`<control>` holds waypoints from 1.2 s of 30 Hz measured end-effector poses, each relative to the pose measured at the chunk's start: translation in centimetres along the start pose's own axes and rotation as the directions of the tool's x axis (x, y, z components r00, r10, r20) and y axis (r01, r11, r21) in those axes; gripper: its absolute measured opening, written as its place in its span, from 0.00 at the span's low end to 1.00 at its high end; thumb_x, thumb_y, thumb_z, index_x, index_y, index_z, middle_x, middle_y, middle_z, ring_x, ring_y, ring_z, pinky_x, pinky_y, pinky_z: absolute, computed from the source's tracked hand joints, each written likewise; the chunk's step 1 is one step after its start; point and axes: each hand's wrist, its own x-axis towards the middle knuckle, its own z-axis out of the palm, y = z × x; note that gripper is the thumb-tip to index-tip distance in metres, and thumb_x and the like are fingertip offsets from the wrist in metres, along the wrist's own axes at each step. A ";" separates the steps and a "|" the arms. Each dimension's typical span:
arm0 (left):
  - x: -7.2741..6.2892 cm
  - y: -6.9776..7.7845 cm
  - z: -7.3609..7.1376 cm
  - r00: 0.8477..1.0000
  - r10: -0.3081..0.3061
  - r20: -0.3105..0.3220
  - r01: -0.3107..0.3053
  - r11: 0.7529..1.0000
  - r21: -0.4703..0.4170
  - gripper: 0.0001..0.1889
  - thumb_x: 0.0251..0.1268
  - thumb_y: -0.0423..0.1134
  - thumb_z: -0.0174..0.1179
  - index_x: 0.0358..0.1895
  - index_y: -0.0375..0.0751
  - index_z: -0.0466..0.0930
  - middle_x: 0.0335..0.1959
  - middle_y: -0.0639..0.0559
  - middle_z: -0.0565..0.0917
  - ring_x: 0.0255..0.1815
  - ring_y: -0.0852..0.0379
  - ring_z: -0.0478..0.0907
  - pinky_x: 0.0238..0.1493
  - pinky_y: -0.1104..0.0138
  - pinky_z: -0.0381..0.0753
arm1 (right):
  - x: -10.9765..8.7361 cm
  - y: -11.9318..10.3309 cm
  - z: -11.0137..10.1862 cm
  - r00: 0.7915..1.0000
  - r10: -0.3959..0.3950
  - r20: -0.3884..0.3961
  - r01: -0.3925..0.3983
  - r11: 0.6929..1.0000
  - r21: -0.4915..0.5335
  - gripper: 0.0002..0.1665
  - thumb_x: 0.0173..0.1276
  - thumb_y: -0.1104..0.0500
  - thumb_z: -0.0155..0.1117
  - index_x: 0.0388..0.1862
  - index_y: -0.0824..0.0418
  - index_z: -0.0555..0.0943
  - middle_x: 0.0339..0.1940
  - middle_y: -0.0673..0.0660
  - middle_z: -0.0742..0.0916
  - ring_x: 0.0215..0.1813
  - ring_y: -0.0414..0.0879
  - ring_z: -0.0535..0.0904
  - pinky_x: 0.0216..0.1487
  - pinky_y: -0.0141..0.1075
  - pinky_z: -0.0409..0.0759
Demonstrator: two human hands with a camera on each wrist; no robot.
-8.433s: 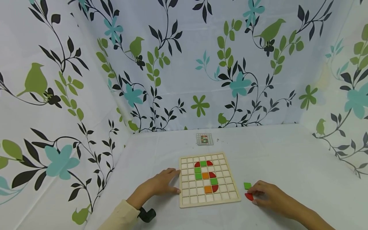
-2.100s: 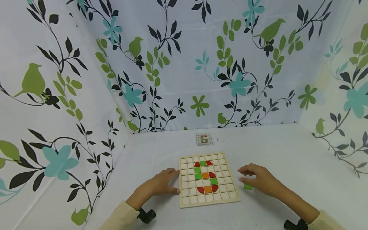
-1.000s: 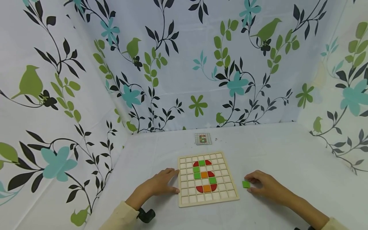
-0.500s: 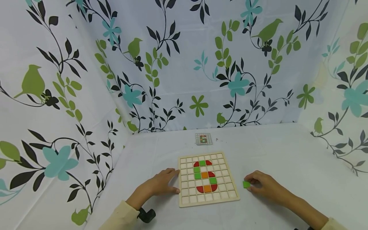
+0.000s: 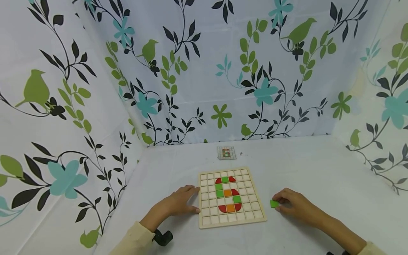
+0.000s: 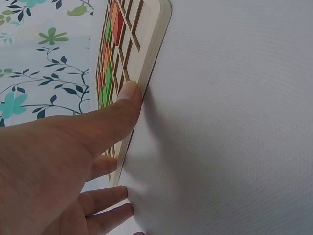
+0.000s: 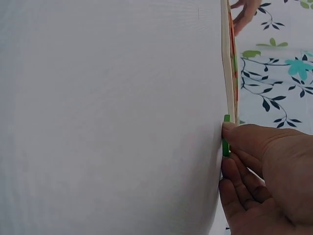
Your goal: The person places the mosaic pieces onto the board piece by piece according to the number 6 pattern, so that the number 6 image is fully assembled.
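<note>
A square wooden board (image 5: 232, 225) with a grid of cells lies on the table. Red, green and orange tiles in it form an S-like figure. At the board's left edge rests my left hand (image 5: 180, 202); in the left wrist view its thumb (image 6: 129, 90) lies on the rim, with the other fingers spread along the side. Right of the board, my right hand (image 5: 294, 205) pinches a small square green tile (image 5: 273, 204) between thumb and fingers. The right wrist view shows that green tile (image 7: 226, 139) edge-on, partly covered by the thumb.
Behind the board lies a small card (image 5: 226, 153) printed with a grid and a coloured figure. Some tiny dark marks are beside it on the white tabletop (image 5: 302, 170). A patterned curtain (image 5: 197, 71) stands around the back and sides.
A red rounded tile went from the table into the board's lower row. My right hand then came back to the green tile and took hold of it. My left hand has stayed put.
</note>
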 end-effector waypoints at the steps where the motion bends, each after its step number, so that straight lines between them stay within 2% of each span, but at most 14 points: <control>1: 0.0 0.0 0.0 1.000 0.000 -0.001 0.000 1.000 0.001 0.46 0.64 0.61 0.73 0.82 0.49 0.65 0.81 0.41 0.66 0.81 0.37 0.63 0.75 0.38 0.69 | 0.0 0.0 0.0 1.000 -0.002 0.000 0.002 1.000 0.003 0.16 0.69 0.56 0.77 0.53 0.57 0.85 0.50 0.45 0.86 0.50 0.36 0.82 0.52 0.30 0.85; 8: -0.1 -0.2 0.1 1.000 0.007 0.009 -0.007 1.000 -0.008 0.47 0.64 0.61 0.73 0.82 0.49 0.65 0.81 0.41 0.66 0.81 0.37 0.63 0.75 0.38 0.69 | 0.1 -0.2 0.1 1.000 0.005 0.019 -0.005 1.000 0.026 0.15 0.69 0.56 0.76 0.52 0.57 0.85 0.50 0.45 0.86 0.49 0.34 0.82 0.52 0.29 0.85; 14: 0.0 -0.4 0.2 1.000 0.014 0.005 -0.014 1.000 0.001 0.47 0.64 0.62 0.72 0.82 0.48 0.65 0.81 0.41 0.66 0.81 0.37 0.63 0.76 0.39 0.69 | 0.8 -0.8 -0.1 1.000 -0.018 0.017 0.018 1.000 -0.012 0.15 0.69 0.56 0.76 0.52 0.57 0.85 0.49 0.44 0.85 0.49 0.36 0.82 0.52 0.32 0.86; 24: -0.2 0.1 -0.2 1.000 0.020 -0.002 -0.020 1.000 -0.004 0.46 0.64 0.61 0.73 0.82 0.48 0.65 0.81 0.40 0.66 0.81 0.37 0.63 0.76 0.38 0.69 | 4.3 -3.8 -0.3 0.999 -0.024 0.030 0.027 0.993 -0.116 0.14 0.68 0.62 0.76 0.51 0.55 0.86 0.47 0.44 0.83 0.48 0.40 0.79 0.51 0.36 0.86; 33: -0.3 0.1 -0.3 1.000 0.021 -0.001 -0.021 1.000 -0.003 0.46 0.64 0.61 0.73 0.81 0.48 0.65 0.80 0.40 0.67 0.81 0.37 0.64 0.75 0.38 0.69 | 7.3 -6.8 1.4 0.994 0.018 0.110 -0.008 0.995 -0.095 0.13 0.70 0.60 0.75 0.52 0.57 0.86 0.45 0.44 0.81 0.50 0.43 0.80 0.54 0.37 0.87; 36: -0.4 0.3 -0.3 1.000 0.014 0.001 -0.014 1.000 -0.009 0.46 0.64 0.60 0.73 0.81 0.48 0.65 0.80 0.40 0.67 0.81 0.37 0.63 0.75 0.38 0.69 | 8.2 -7.5 2.2 0.991 0.011 0.137 0.003 0.995 -0.101 0.14 0.70 0.60 0.76 0.52 0.57 0.87 0.45 0.44 0.81 0.51 0.42 0.80 0.56 0.38 0.87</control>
